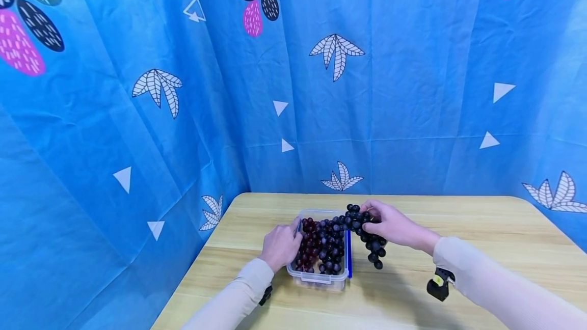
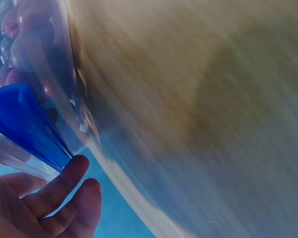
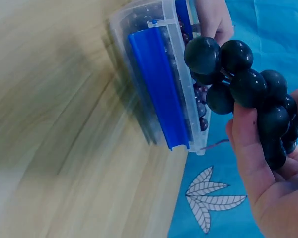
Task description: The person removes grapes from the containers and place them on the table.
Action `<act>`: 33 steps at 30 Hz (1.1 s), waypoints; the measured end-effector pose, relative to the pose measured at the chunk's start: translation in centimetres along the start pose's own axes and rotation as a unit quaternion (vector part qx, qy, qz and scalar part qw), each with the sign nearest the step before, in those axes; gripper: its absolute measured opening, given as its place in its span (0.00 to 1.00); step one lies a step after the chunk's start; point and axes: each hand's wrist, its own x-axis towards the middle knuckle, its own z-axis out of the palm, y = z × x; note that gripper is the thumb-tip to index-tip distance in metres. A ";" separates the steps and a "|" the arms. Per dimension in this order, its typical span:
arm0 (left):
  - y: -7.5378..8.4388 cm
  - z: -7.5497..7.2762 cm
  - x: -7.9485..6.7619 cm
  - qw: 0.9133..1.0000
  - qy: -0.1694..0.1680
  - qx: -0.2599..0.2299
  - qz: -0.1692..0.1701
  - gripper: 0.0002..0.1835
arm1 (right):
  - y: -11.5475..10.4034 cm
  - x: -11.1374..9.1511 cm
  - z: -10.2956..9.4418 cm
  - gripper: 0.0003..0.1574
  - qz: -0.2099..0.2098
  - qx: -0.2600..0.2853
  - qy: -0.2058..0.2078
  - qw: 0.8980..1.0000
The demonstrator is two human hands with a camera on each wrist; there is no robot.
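A clear plastic food container (image 1: 316,278) with blue side latches stands on the table, holding reddish grapes (image 1: 308,243) on the left and dark purple grapes (image 1: 331,243) on the right. My left hand (image 1: 281,244) grips its left rim, with fingers beside a blue latch (image 2: 27,124) in the left wrist view. Over the container's right edge, my right hand (image 1: 390,223) holds a bunch of black grapes (image 1: 377,248) between thumb and fingers. The bunch hangs down outside the box, its left end overlapping the grapes inside. The right wrist view shows another blue latch (image 3: 156,89) hanging down.
The light wooden table (image 1: 477,248) extends to the right of the container and in front of it. A blue patterned curtain (image 1: 403,90) rises behind the table and along its left side. Each wrist carries a small black device, such as the right one (image 1: 439,285).
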 end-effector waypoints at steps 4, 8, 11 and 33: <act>0.0 0.1 0.0 1.000 0.001 -0.003 0.000 0.29 | 0.5 -0.2 0.0 0.22 0.013 0.005 0.021 1.000; -0.2 0.2 -0.2 1.000 0.004 0.003 0.005 0.28 | 1.2 -0.7 0.5 0.22 0.038 0.019 0.035 0.998; -0.3 0.5 -0.4 1.000 0.003 0.003 0.004 0.28 | 1.8 -1.1 1.1 0.20 0.055 0.021 0.052 0.997; -0.4 0.4 0.1 1.000 -0.005 -0.004 -0.005 0.30 | 3.9 -0.4 3.6 0.20 0.147 0.072 0.105 0.981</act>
